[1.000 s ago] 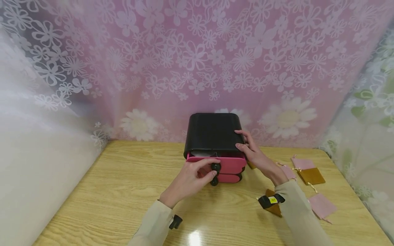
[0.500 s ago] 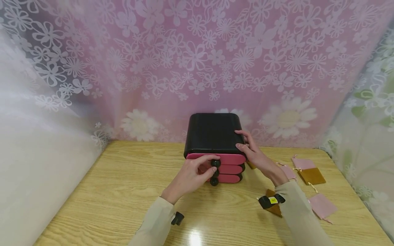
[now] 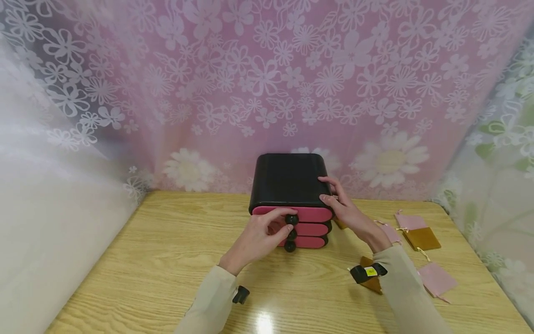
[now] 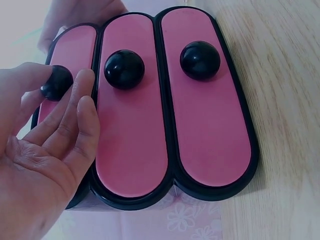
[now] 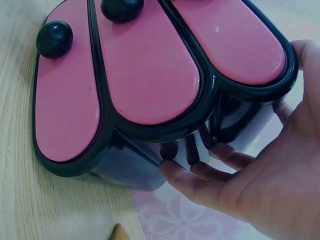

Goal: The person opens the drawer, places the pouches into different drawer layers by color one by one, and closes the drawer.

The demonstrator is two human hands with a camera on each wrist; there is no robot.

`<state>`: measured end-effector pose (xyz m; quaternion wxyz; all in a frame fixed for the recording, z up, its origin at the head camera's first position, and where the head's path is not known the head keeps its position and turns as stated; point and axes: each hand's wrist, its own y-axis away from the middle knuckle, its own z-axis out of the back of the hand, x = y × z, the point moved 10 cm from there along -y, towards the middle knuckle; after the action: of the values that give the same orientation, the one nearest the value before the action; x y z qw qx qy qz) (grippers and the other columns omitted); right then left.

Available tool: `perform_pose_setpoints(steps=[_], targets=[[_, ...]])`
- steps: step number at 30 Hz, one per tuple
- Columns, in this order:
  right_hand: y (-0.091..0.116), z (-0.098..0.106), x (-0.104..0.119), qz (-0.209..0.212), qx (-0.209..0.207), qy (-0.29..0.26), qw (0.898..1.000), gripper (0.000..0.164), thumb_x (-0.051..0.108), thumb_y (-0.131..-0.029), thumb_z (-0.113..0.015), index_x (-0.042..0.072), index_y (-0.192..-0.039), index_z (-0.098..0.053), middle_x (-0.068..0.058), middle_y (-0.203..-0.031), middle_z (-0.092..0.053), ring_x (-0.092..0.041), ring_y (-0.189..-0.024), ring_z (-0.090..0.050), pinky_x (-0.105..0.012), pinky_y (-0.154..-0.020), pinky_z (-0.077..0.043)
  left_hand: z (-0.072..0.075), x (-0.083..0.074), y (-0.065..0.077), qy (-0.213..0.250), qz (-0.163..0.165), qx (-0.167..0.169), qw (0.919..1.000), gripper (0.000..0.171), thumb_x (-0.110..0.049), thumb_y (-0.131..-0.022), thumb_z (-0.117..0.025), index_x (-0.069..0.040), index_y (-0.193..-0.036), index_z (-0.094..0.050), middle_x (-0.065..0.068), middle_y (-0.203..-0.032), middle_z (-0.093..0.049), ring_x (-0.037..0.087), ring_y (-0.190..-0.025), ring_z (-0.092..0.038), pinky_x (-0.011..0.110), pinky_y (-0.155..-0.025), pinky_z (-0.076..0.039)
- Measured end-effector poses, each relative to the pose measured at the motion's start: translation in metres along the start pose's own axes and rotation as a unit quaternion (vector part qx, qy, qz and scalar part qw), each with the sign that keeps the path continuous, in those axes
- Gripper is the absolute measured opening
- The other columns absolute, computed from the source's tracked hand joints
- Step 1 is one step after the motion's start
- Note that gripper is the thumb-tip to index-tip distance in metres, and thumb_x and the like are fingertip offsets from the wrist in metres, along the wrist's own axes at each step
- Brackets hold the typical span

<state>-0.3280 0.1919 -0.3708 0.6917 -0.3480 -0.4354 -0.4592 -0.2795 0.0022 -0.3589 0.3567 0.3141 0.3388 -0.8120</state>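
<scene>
- The left hand [image 3: 257, 235] pinches the knob [image 3: 291, 219] of the top drawer [image 3: 314, 214] between finger and thumb.
- The right hand [image 3: 346, 206], fingers spread and gripping nothing, rests against the black cabinet [image 3: 292, 178], which lies to its left.
- The top drawer's long axis runs sideways, just beyond the left hand, the nearer to the knob.

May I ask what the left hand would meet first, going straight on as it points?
Likely the pink top-drawer front, behind the black knob the left hand pinches, though depth is unclear.
</scene>
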Motion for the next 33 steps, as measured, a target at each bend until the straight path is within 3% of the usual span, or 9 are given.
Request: perform_pose_setpoints(steps=[6,12,18,22,24,29,33], targets=[[0.002,0.002,0.002,-0.005,0.000,0.000,1.000,0.057,0.030,-0.111,-0.042,0.025,-0.162,-0.017,-0.027,-0.156,-0.024,-0.045,-0.139,-0.038,-0.049,-0.098,-0.046,0.003,0.002,0.002,0.002,0.002,0.001,1.0000,0.035,-0.023,-0.102,-0.064,-0.028,-0.136,-0.063,0.000,-0.106,-0.076,0.006,-0.080,-0.067,0.025,-0.076,-0.057],[0.007,0.008,0.004,-0.013,-0.022,0.005,1.000,0.055,0.033,-0.111,-0.043,0.025,-0.161,-0.023,-0.026,-0.155,-0.030,-0.041,-0.127,-0.047,-0.034,-0.079,-0.051,0.019,0.003,0.008,0.014,0.005,-0.021,0.9997,0.031,-0.024,-0.102,-0.064,-0.027,-0.134,-0.065,0.003,-0.109,-0.077,0.017,-0.085,-0.072,0.026,-0.078,-0.058],[0.020,0.019,0.011,0.005,-0.087,0.037,0.995,0.049,0.033,-0.109,-0.049,0.017,-0.154,-0.040,-0.022,-0.150,-0.043,-0.041,-0.126,-0.054,-0.033,-0.085,-0.052,0.050,-0.004,0.014,0.011,-0.038,-0.093,0.9948,0.023,-0.019,-0.101,-0.065,-0.019,-0.124,-0.069,0.004,-0.098,-0.077,0.021,-0.075,-0.069,0.030,-0.067,-0.055],[0.031,0.028,0.013,0.019,-0.133,0.058,0.989,0.042,0.029,-0.106,-0.055,0.010,-0.143,-0.052,-0.017,-0.142,-0.055,-0.033,-0.124,-0.059,-0.024,-0.086,-0.055,0.073,-0.006,0.016,0.006,-0.079,-0.164,0.9833,0.015,-0.015,-0.099,-0.068,-0.014,-0.114,-0.072,0.003,-0.089,-0.076,0.012,-0.071,-0.065,0.026,-0.063,-0.052],[0.035,0.032,0.014,0.025,-0.151,0.072,0.986,0.039,0.029,-0.105,-0.059,0.010,-0.139,-0.056,-0.016,-0.138,-0.058,-0.022,-0.121,-0.061,-0.018,-0.087,-0.054,0.085,-0.006,0.018,0.007,-0.089,-0.196,0.9765,0.014,-0.012,-0.098,-0.069,-0.013,-0.111,-0.073,0.003,-0.088,-0.075,0.010,-0.073,-0.064,0.026,-0.064,-0.051],[0.046,0.038,0.017,0.041,-0.186,0.110,0.976,0.032,0.026,-0.102,-0.064,0.011,-0.130,-0.063,-0.014,-0.125,-0.067,0.004,-0.103,-0.062,-0.013,-0.083,-0.051,0.102,0.000,0.017,-0.002,-0.071,-0.233,0.9699,0.014,-0.015,-0.097,-0.071,-0.013,-0.111,-0.074,0.000,-0.099,-0.074,0.012,-0.088,-0.065,0.029,-0.072,-0.052],[0.056,0.040,0.018,0.059,-0.201,0.113,0.971,0.025,0.021,-0.100,-0.066,0.009,-0.122,-0.066,-0.002,-0.109,-0.071,0.005,-0.093,-0.065,-0.014,-0.079,-0.053,0.102,0.008,0.011,-0.008,-0.050,-0.222,0.9738,0.018,-0.021,-0.097,-0.071,-0.017,-0.114,-0.073,-0.001,-0.111,-0.070,0.015,-0.099,-0.065,0.039,-0.081,-0.053]])
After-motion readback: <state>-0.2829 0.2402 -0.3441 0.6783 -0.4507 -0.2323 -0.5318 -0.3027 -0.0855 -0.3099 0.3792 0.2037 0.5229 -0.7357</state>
